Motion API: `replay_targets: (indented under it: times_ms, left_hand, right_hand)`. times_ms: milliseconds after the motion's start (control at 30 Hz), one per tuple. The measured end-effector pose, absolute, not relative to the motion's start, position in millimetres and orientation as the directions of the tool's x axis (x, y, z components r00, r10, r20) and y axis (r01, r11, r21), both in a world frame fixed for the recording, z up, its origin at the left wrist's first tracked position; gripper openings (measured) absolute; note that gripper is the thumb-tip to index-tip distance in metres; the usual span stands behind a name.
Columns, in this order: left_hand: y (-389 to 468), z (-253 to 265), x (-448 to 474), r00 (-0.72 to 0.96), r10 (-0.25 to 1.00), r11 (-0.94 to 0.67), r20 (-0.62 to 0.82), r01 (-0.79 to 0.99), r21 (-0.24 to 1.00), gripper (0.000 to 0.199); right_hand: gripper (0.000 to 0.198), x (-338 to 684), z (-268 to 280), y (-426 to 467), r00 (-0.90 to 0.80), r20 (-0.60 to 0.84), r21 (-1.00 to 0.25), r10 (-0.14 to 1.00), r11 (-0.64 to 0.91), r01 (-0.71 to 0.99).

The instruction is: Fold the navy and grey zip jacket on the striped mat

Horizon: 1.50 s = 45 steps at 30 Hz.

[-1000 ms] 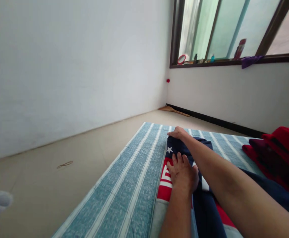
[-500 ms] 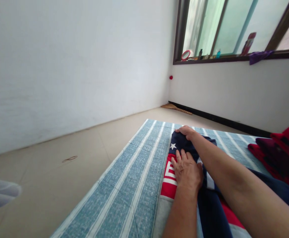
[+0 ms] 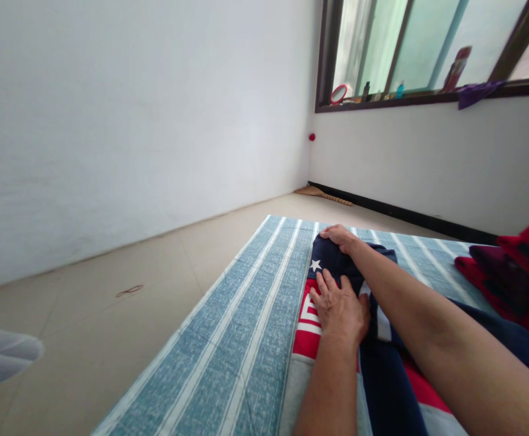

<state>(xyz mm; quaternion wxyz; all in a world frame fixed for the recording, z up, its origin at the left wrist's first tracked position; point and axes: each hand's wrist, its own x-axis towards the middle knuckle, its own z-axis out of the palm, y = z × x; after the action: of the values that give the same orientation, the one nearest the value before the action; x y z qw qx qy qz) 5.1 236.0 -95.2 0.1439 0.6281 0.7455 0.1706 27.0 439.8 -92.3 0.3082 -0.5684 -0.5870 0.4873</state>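
Note:
A navy, red and grey sweatshirt (image 3: 307, 348) with a white star and white lettering lies on a blue striped bed cover (image 3: 228, 327). Its far end is navy, and part of it is doubled over. My left hand (image 3: 339, 309) rests palm down on the red and navy part, fingers spread. Farther off, my right hand (image 3: 338, 236) has its fingers curled over the far navy edge, gripping the cloth. My right forearm crosses above the garment and hides part of it.
Folded red and maroon clothes (image 3: 514, 272) are stacked at the right. Beyond the bed, a broom (image 3: 323, 195) lies on the floor by the wall. A round red mirror (image 3: 339, 94) and bottles stand on the window sill. White sheer cloth (image 3: 5, 351) shows at the left.
My left hand has shifted very slightly left and toward the far end over the sweatshirt. My right hand keeps its place on the far edge. The view has tilted a little.

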Motion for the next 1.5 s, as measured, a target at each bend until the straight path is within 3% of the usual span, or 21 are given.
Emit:
replay_targets:
  times_ms: [167,433,733,900,1033,1233,1333,1500]
  left_hand:
    - [235.4,-91.9,5.3,-0.160,0.987,0.156,-0.029,0.887,0.434,0.057]
    - [237.0,-94.6,6.4,-0.164,0.986,0.155,-0.017,0.885,0.439,0.059]
    - [238.3,-95.2,5.6,-0.169,0.985,0.164,-0.029,0.881,0.444,0.060]
    - [237.7,-94.5,4.9,-0.169,0.986,0.155,-0.010,0.876,0.456,0.059]
    - [238.3,-93.8,3.7,-0.161,0.987,0.151,-0.016,0.883,0.445,0.059]
    - [239.2,-94.9,5.1,-0.150,0.988,0.148,-0.032,0.881,0.449,0.063]
    - [242.7,-94.4,3.9,-0.170,0.985,0.145,0.004,0.853,0.502,0.058]
    - [256.3,-89.9,-17.0,-0.357,0.934,0.215,0.025,0.616,0.758,0.037]
  right_hand:
    - [0.010,27.5,-86.5,443.4,-0.172,-0.090,-0.928,0.981,-0.020,0.372]
    - [0.011,23.6,-78.8,445.0,-0.152,-0.061,-0.856,0.986,0.026,0.517]
    - [0.035,17.1,-83.4,444.9,-0.262,0.082,-0.611,0.961,0.257,0.749]
    - [0.042,18.9,-88.3,432.1,-0.389,0.198,-0.414,0.899,0.437,0.799]
    - [0.035,15.0,-74.9,411.3,-0.498,0.266,-0.283,0.826,0.560,0.779]
    - [0.024,33.7,-82.5,381.0,-0.693,0.254,-0.232,0.674,0.738,0.633]
    - [0.027,53.4,-100.1,380.7,-0.732,0.214,-0.244,0.647,0.761,0.601]
    - [0.031,60.5,-110.6,387.5,-0.755,0.204,-0.230,0.623,0.780,0.582]
